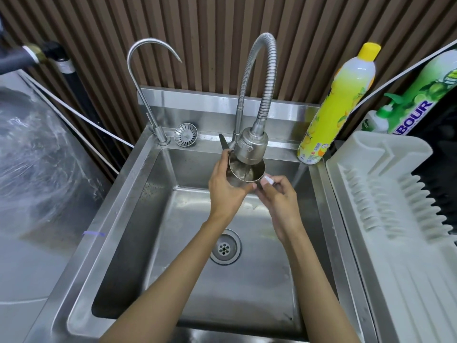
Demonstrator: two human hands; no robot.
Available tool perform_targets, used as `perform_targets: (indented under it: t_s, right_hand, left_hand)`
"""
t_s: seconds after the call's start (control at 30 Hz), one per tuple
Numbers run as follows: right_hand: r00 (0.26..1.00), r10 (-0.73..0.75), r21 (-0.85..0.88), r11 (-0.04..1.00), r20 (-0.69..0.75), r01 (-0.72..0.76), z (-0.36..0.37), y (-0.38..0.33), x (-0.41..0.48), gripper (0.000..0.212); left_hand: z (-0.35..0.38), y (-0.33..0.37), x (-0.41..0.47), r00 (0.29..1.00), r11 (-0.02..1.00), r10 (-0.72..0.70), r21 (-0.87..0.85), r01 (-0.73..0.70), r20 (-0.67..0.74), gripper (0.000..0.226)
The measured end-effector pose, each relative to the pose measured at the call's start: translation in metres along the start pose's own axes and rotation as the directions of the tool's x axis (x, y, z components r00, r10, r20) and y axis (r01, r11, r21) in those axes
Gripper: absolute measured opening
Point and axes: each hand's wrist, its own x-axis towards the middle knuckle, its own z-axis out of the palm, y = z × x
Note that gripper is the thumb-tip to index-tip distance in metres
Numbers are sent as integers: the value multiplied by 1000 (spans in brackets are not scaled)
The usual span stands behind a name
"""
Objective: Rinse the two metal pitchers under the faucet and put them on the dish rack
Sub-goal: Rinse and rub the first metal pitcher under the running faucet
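One metal pitcher (243, 175) is held directly under the spray head of the flexible faucet (251, 147), over the back of the steel sink (138, 194). My left hand (226, 186) wraps around the pitcher's body from the left. My right hand (277, 196) grips its handle on the right side, where a small white tag shows. Water seems to run into the pitcher. No second pitcher is in view. The white plastic dish rack (385, 194) stands to the right of the sink, with nothing on it.
A slim gooseneck tap (148, 95) and a round strainer (186, 134) sit at the sink's back left. A yellow dish soap bottle (338, 102) stands at the back right corner, a green soap bottle (408, 105) behind the rack. The drain (225, 247) lies mid-basin. Plastic wrap covers the left counter (37, 157).
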Motion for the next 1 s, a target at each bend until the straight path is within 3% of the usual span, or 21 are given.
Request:
perform_targets:
  t_s: [0.07,0.13,0.23,0.33,0.4,0.47,0.53,0.6,0.67,0.73,0.83,0.9,1.0]
  right_hand:
    - [990,101,141,983,102,-115,2,8,-1,17]
    - [982,130,145,978,135,-150,2,13,-5,13]
    - [992,94,-28,995,79,-92,3,9,-10,11]
    - [998,48,-299,952,-49,-61,-1,-1,-11,18]
    - [993,-56,-558,829,-108,-14,-5,-14,-9,22]
    - [985,-156,-787,616,-79,35,-5,-30,-9,22]
    - [982,-185,-885,463,-33,57,-3,-43,-9,21]
    - [979,-202,-906,415,-2,84,-2,-51,-9,21]
    - [976,-218,-872,476,4,110,-3,-48,-8,17]
    - [976,-219,-773,622,-18,125,-2,-37,-5,11]
    - [992,-105,-421,905,-74,65,-1,-15,2,9]
    - [1000,-6,-212,977,-15,3,0,-1,4,13]
    - [997,49,-79,996,59,-44,-1,11,-2,10]
  left_hand:
    - [-6,6,-1,998,993,66,94,-66,8,93]
    - [-11,9,-6,994,971,113,215,-107,-12,96]
    - [-17,8,-14,998,934,38,358,-15,-58,97]
    - [-17,4,-18,996,945,-70,316,84,-56,86]
    - [-15,1,-19,989,966,-147,214,144,-3,73]
    - [-12,0,-19,973,976,-216,53,212,82,62]
    - [-9,-6,-18,944,948,-280,-102,300,177,61]
    - [-5,-11,-14,933,933,-285,-161,323,222,60]
    - [-1,-11,-8,953,951,-229,-164,262,199,61]
    - [2,-7,-3,978,974,-147,-149,170,149,66]
    - [1,2,1,1000,998,-14,-63,15,25,81]
    - [-3,5,1,997,996,76,42,-75,-30,86]
    - [-11,5,2,995,972,97,216,-92,-14,93]
